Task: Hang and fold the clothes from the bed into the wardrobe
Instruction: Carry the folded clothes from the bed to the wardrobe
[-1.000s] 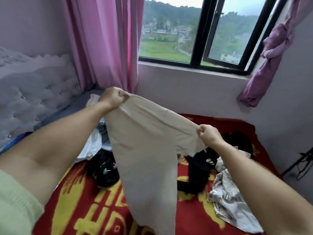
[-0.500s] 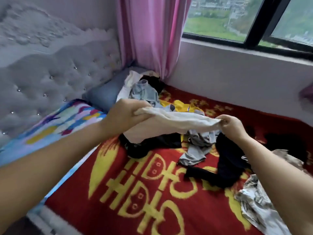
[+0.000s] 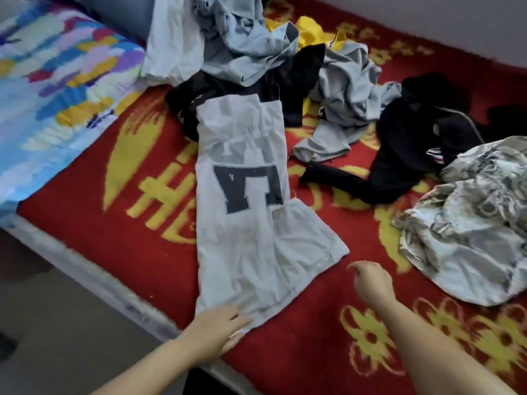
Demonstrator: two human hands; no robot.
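A pale cream T-shirt (image 3: 251,223) with dark block letters lies flat, folded lengthwise, on the red and yellow blanket (image 3: 148,229) of the bed. My left hand (image 3: 216,332) rests with straight fingers on the shirt's near edge. Hovering just right of the shirt's near sleeve is my right hand (image 3: 370,283), fingers loosely curled and holding nothing. Beyond the shirt sits a heap of grey garments (image 3: 256,38), black garments (image 3: 416,143) and a yellow piece (image 3: 310,31).
A crumpled grey-and-white patterned garment (image 3: 470,223) lies at the right. A multicoloured sheet (image 3: 57,86) covers the bed's left part. The mattress edge (image 3: 99,277) runs diagonally at lower left, with grey floor (image 3: 57,337) below it.
The shirt, held up in the air by both hands, has come down flat on the blanket. Both hands have let go of it, and my view has tipped down from the window to the bed.
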